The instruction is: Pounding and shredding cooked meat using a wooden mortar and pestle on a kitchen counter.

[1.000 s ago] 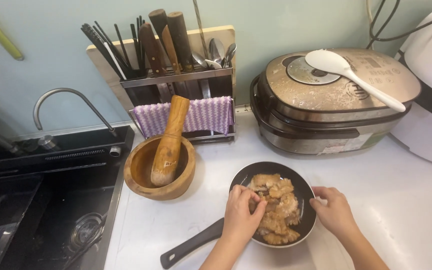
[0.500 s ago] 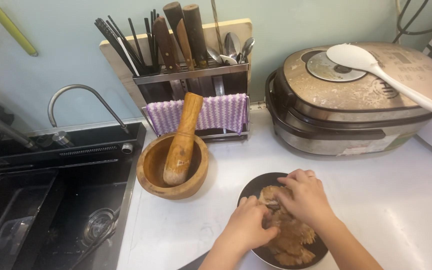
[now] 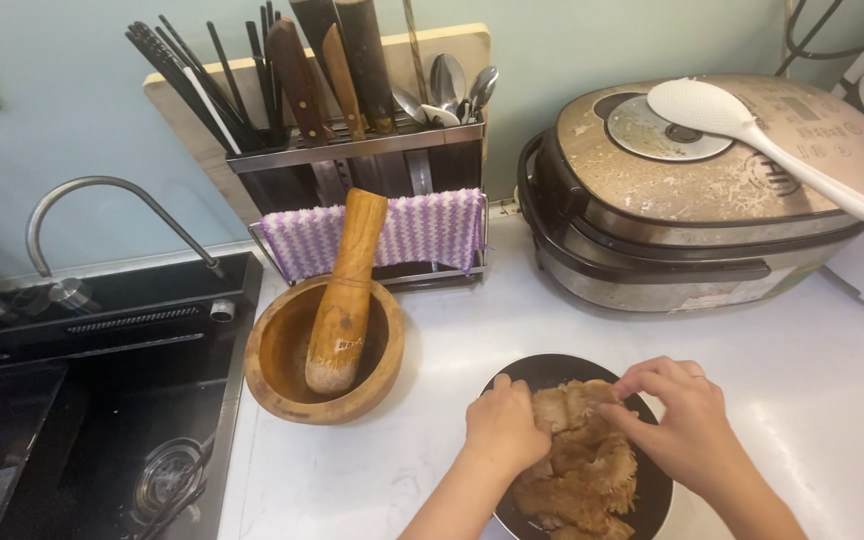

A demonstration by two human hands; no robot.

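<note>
Left hand (image 3: 504, 428): my grip pinches the meat (image 3: 580, 462).
Right hand (image 3: 680, 422): my grip pinches the meat too.
Pan (image 3: 652, 490): near, on the surface (image 3: 812, 380).
Mortar (image 3: 282, 375): left.

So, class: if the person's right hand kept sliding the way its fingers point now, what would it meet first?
The right hand points leftward across the dark pan, so it would probably meet the left hand first, over the browned meat pieces; depth is uncertain.

Wooden mortar (image 3: 282, 385), pestle (image 3: 344, 290) — rice cooker (image 3: 712, 200), sink (image 3: 72, 400)
</note>
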